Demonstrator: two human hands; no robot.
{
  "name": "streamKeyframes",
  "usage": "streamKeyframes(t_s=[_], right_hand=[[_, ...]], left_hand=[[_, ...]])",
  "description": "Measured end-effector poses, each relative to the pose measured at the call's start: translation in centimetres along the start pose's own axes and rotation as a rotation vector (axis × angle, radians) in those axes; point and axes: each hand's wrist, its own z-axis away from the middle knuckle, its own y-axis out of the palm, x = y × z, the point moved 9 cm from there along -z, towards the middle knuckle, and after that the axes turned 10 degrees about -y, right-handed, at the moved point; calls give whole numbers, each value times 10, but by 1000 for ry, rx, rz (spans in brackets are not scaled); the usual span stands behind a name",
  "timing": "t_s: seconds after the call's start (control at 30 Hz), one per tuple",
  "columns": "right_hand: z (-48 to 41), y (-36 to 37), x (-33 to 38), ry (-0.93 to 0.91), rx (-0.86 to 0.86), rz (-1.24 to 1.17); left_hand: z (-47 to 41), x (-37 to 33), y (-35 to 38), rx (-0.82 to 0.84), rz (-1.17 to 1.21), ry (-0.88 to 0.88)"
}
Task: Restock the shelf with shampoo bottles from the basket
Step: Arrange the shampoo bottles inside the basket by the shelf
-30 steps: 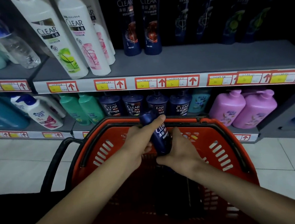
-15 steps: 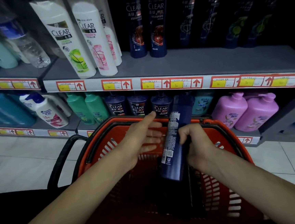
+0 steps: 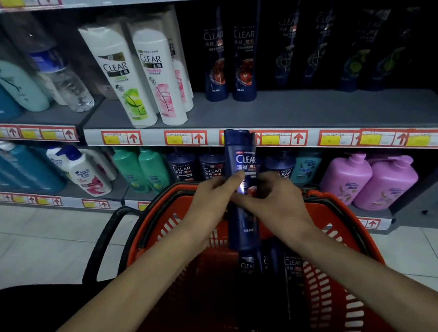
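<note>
While both forearms reach in from the bottom corners of the frame, the two hands meet at the centre round one dark blue shampoo bottle (image 3: 240, 161). The bottle is upright, its CLEAR label facing the camera. Its top end overlaps the price strip (image 3: 284, 137) of the shelf (image 3: 300, 111), and its lower end hangs over the mouth of the red basket (image 3: 352, 244).

The left hand (image 3: 212, 206) grips the bottle's middle from the left of the frame, fingers curled round it. The right hand (image 3: 278, 204) holds it from the right, fingers clamped across its front just below the label.

More dark bottles (image 3: 293, 268) with the same CLEAR label lie in the basket, below the held one. The basket's black handle (image 3: 101, 245) loops out at centre left.

On the shelf in the upper middle stand two matching dark blue bottles (image 3: 241, 58), with bare grey shelf in front of them. White bottles (image 3: 125, 76) stand to their left. Pink pump bottles (image 3: 367, 179) sit on the lower shelf at right.
</note>
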Motion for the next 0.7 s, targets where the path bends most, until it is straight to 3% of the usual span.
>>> streamKeyframes(t_s=[0.23,0.47,0.7], right_hand=[[-3,-12,38,-156,-26,-58],[-2,-16,52,-231,-7,259],[-15,-24,77,-334,-132,340]], left_hand=[[6,-32,-18,-26,202,105],[6,-73,-30,-35,242,229],[7,-105,-26,14,270,290]])
